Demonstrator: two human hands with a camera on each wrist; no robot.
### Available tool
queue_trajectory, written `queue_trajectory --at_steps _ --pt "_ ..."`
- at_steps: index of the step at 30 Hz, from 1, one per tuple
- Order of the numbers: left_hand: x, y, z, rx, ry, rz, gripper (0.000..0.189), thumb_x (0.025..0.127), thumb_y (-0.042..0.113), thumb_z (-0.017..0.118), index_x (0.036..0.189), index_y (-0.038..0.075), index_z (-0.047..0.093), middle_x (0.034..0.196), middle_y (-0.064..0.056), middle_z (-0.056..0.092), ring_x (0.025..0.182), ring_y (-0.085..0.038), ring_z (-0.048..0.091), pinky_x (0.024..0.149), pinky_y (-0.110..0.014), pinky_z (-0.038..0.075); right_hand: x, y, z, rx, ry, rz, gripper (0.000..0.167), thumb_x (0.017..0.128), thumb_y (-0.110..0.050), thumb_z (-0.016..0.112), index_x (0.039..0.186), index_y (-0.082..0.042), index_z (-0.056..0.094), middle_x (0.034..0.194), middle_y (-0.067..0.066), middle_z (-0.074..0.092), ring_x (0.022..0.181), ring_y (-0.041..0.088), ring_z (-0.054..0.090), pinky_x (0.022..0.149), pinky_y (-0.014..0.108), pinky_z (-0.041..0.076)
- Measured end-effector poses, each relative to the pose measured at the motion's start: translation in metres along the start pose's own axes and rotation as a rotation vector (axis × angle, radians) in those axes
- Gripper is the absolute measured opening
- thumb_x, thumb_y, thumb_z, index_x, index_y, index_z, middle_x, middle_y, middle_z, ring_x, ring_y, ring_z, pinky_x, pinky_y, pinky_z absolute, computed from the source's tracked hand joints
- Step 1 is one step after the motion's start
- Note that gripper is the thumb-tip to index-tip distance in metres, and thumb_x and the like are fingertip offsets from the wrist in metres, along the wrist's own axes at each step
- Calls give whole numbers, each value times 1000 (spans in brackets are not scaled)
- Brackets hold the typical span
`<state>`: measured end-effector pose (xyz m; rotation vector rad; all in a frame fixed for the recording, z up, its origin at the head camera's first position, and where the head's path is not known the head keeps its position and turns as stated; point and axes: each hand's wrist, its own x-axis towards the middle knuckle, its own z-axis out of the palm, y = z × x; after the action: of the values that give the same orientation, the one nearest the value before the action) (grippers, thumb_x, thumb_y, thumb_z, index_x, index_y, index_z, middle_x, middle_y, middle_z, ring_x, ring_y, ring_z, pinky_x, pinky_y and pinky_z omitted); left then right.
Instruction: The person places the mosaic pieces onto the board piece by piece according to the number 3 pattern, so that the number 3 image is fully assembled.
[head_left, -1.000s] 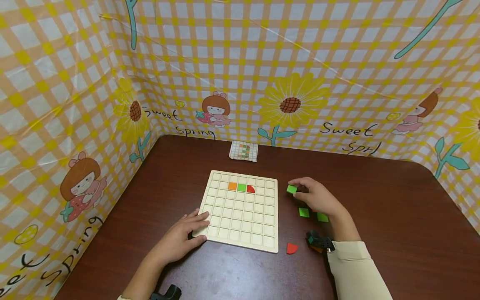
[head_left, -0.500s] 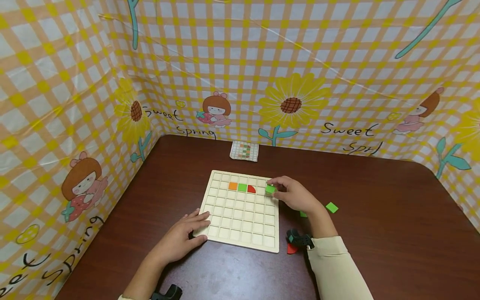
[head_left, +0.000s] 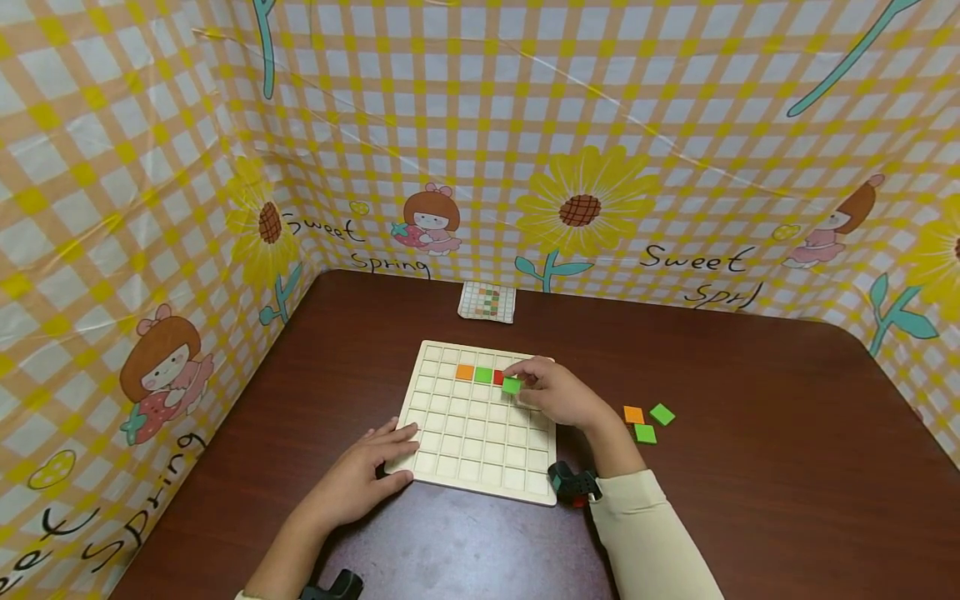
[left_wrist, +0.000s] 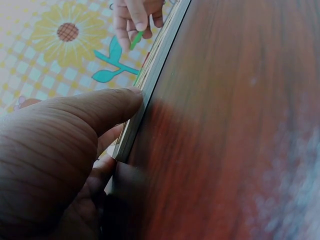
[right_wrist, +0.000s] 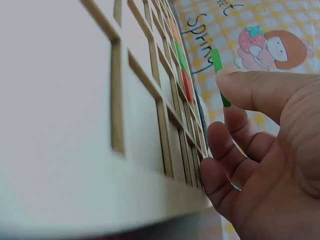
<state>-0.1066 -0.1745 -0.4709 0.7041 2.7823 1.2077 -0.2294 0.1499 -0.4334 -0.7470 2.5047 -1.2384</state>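
My right hand (head_left: pixel 558 396) pinches a green square tile (head_left: pixel 512 386) between thumb and fingers, close over the wooden grid board (head_left: pixel 474 450). In the right wrist view this tile (right_wrist: pixel 216 59) is seen edge-on, tilted above the board's raised ridges. One row on the board holds an orange square tile (head_left: pixel 465 372), a green square tile (head_left: pixel 483 375) and a red quarter-round tile (head_left: pixel 498 377), the last partly covered by my fingers. At the board's near left corner rests my left hand (head_left: pixel 367 471), fingers extended over the edge. Its thumb (left_wrist: pixel 117 102) touches the board's side.
Right of the board lie a loose orange tile (head_left: pixel 633 414) and two green tiles, one nearer (head_left: pixel 645 433) and one farther (head_left: pixel 662 414). A red piece (head_left: pixel 578 502) peeks out under the right wrist strap. Behind the board lies a printed pattern card (head_left: pixel 487 302), near the checked cloth wall (head_left: pixel 465 150).
My right hand has carried the green tile leftward from beside the board to over it, near the red piece. The left hand has stayed in place.
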Motion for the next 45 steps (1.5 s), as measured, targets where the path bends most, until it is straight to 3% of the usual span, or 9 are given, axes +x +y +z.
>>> queue_trajectory --at_steps 4,9,16,29,37,45 --pt "0 1 0 -3 0 -4 40 91 15 71 129 2 65 147 -8 51 144 -33 32 116 -59 21 5 -2 5 -3 -34 -19 32 93 3 59 125 0 63 119 12 58 95 24 51 79 37 47" --pt "1 2 -1 -6 0 -1 41 91 13 72 129 1 65 146 -9 52 144 -34 33 116 -59 21 8 -1 9 -50 -52 30 32 94 0 59 124 -6 66 118 7 59 96 22 49 83 37 46" --pt "0 1 -1 -10 -2 -2 40 91 14 72 129 2 66 147 -8 51 144 -34 32 116 -60 21 12 -3 12 -87 -70 -9 29 92 6 58 119 -1 67 106 10 59 90 22 47 78 37 44" --pt "0 1 -1 -2 -2 -11 40 91 15 72 129 3 66 147 -7 50 144 -33 32 116 -59 20 12 -6 16 -130 -32 71 29 92 1 64 121 -3 65 116 9 60 99 25 52 88 42 46" --pt "0 1 0 -6 -3 -18 40 91 15 72 129 3 66 148 -6 50 145 -32 31 117 -58 20 10 -2 16 -80 -30 53 31 90 0 66 122 -2 65 116 9 60 97 24 51 86 40 46" --pt "0 1 0 1 0 -9 41 91 14 71 130 2 65 147 -7 50 144 -33 32 116 -59 20 4 3 11 47 -50 41 32 95 -2 63 127 -3 61 124 10 57 110 26 51 97 43 44"
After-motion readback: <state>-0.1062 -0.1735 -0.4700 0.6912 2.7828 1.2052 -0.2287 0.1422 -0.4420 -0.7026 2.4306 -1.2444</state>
